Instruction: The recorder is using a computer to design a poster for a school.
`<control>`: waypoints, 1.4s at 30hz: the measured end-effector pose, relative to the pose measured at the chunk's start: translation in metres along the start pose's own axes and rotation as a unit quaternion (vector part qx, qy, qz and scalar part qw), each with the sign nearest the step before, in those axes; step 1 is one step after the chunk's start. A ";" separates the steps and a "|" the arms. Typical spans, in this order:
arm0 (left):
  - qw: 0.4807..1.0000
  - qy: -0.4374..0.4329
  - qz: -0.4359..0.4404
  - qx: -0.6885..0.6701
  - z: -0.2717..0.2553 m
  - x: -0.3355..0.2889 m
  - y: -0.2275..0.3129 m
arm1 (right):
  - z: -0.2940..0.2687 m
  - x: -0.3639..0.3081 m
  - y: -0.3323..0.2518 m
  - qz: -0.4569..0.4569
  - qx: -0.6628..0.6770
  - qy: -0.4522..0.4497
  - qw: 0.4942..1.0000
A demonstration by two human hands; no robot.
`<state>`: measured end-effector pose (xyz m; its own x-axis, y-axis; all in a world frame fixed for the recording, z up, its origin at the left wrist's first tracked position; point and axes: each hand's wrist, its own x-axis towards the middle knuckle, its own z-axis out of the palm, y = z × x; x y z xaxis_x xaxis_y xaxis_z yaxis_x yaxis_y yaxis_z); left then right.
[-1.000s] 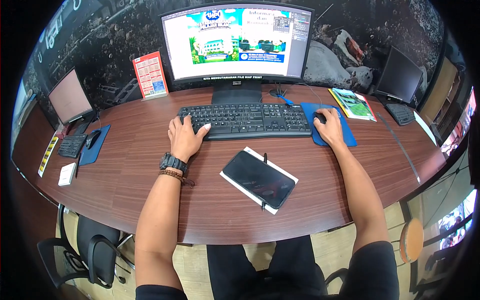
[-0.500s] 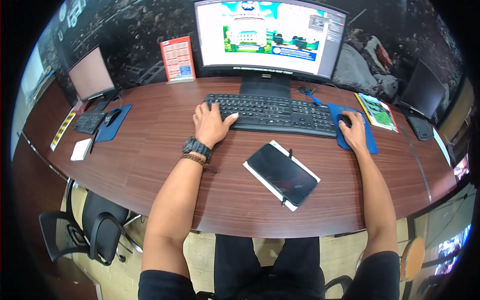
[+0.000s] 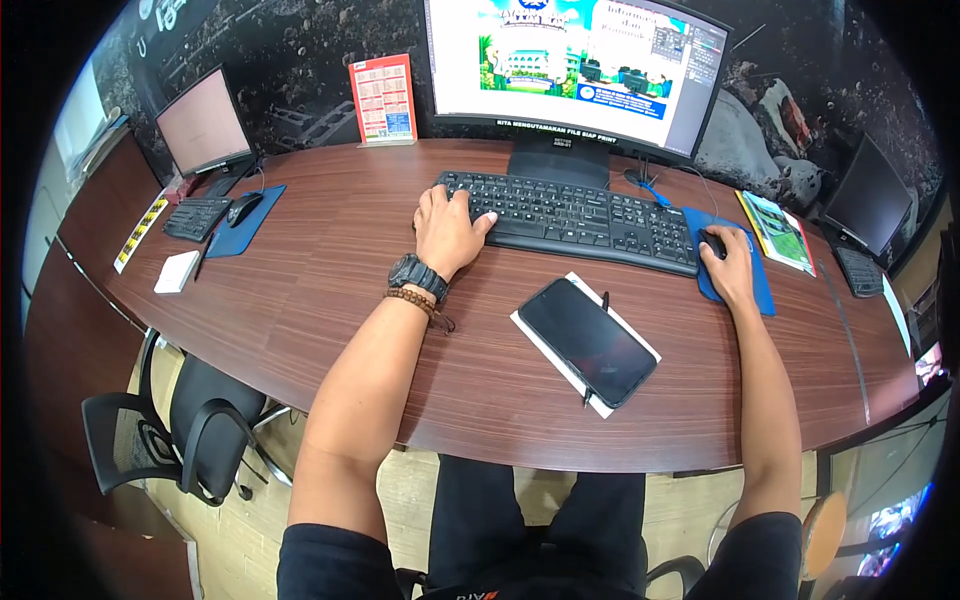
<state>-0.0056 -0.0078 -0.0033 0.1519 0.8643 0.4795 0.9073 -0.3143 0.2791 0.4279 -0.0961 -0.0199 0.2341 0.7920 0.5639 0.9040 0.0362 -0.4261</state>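
Observation:
Fingers apart, my left hand (image 3: 450,235) rests on the left end of a black keyboard (image 3: 575,218), its thumb stretched toward the front keys. A black watch (image 3: 418,276) and a beaded bracelet are on that wrist. To the right of the keyboard, my right hand (image 3: 732,265) curls over a black mouse (image 3: 711,243), partly hidden by the fingers, on a blue mouse pad (image 3: 762,288). Behind the keyboard stands a large curved monitor (image 3: 455,65) with a colourful green and blue layout on its screen.
A dark phone (image 3: 590,342) lies on a white notebook (image 3: 530,330) with a black pen (image 3: 605,300), between my forearms. At left are a small monitor (image 3: 202,118), another mouse (image 3: 243,209) and a white pad (image 3: 177,272). A red-framed calendar (image 3: 384,100) and booklets (image 3: 776,232) stand behind.
The whole view has shifted, so the desk and its things sit further right and slightly higher in the picture. Both hands keep their places, on keyboard and mouse.

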 end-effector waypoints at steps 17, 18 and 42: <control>0.924 0.018 0.272 -0.270 -0.072 -0.026 0.080 | -0.002 -0.003 0.007 -0.010 -0.022 0.011 1.000; 0.867 -0.007 0.360 -0.345 -0.102 -0.041 0.113 | -0.002 -0.003 0.014 -0.007 -0.023 0.010 1.000; 0.721 -0.168 0.427 -0.519 -0.174 -0.060 0.143 | -0.007 -0.003 -0.002 0.026 0.019 0.010 0.999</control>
<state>0.0466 -0.1724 0.1527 0.7260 0.1725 0.6657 -0.3301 -0.7618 0.5574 0.4273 -0.1029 -0.0161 0.2881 0.7811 0.5539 0.8763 0.0183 -0.4815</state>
